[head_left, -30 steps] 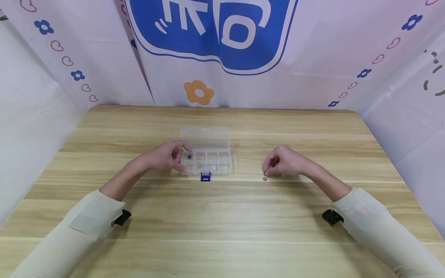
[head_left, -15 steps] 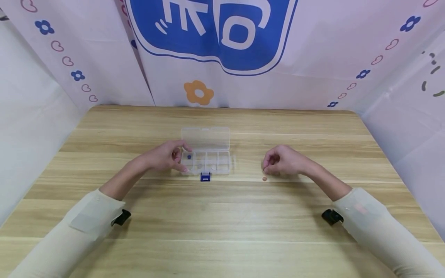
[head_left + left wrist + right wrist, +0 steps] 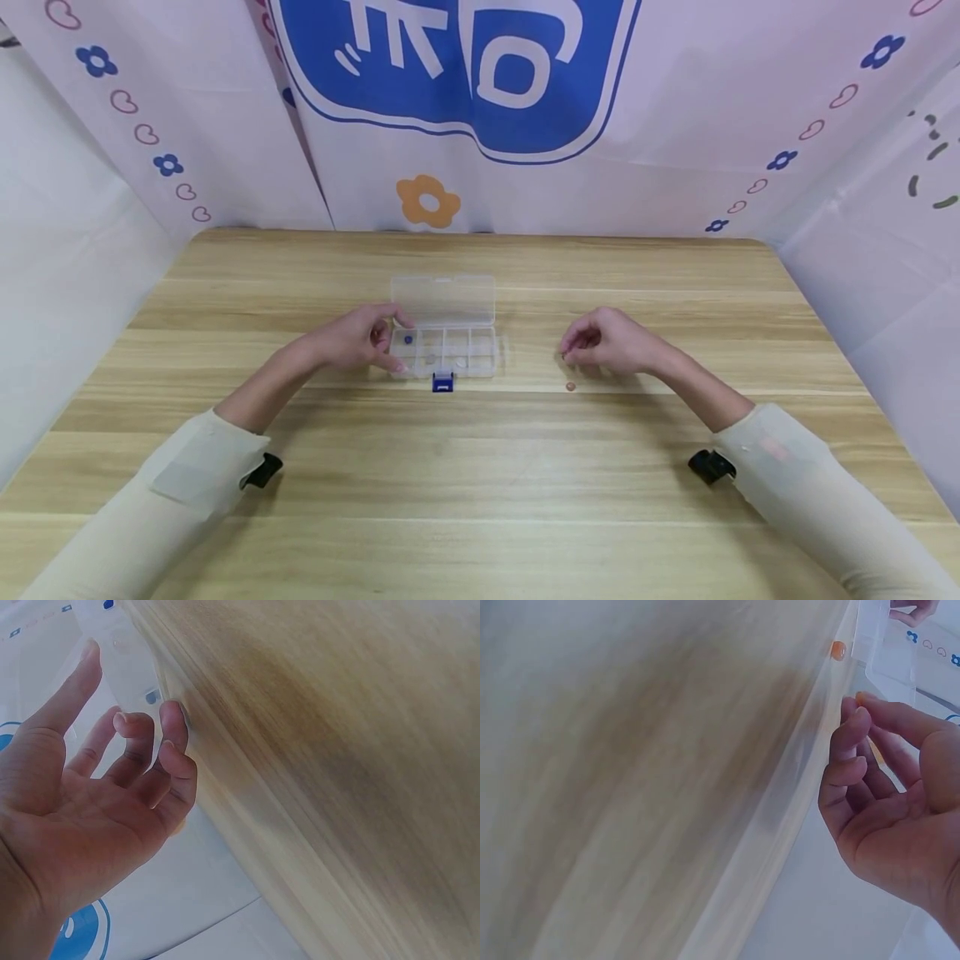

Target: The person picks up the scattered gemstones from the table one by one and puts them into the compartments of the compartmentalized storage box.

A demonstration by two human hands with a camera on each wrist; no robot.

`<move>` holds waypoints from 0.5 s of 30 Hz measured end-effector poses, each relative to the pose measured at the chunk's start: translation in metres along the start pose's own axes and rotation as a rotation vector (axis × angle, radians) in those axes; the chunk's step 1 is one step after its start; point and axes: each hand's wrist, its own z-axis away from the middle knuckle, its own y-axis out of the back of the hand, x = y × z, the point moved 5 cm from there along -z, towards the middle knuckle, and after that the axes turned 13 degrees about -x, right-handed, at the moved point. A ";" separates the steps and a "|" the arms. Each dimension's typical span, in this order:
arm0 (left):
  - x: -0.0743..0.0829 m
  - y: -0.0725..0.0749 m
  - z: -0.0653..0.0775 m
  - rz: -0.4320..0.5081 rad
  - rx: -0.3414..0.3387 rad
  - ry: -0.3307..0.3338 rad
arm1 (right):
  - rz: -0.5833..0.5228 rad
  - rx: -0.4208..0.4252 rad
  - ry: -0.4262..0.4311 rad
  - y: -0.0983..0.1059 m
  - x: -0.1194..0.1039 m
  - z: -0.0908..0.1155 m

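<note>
A clear plastic compartment box (image 3: 457, 350) lies on the table with its lid (image 3: 444, 302) folded back. My left hand (image 3: 358, 336) holds its left end, thumb at the front corner and index finger at the back. Inside, a small blue round piece (image 3: 408, 340) sits in the back left compartment, and pale pieces lie in front compartments. To the right of the box, my right hand (image 3: 609, 342) pinches a small dark piece (image 3: 564, 357) between thumb and index finger; its kind is too small to tell. An orange-brown round piece (image 3: 571, 387) lies on the table just below that hand.
A blue latch (image 3: 443, 382) juts from the box's front edge. The wooden table (image 3: 480, 483) ends at a white printed cloth (image 3: 555, 196) behind, with white cloth at both sides. Dark wrist cameras (image 3: 262, 472) hang under the sleeves.
My right hand has lifted off the table spot and shifted slightly left and back with the small dark piece, away from the orange-brown one. My left hand stays at the box.
</note>
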 end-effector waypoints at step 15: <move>0.000 -0.001 0.000 -0.017 0.003 0.007 | -0.034 -0.011 0.028 -0.001 -0.008 -0.005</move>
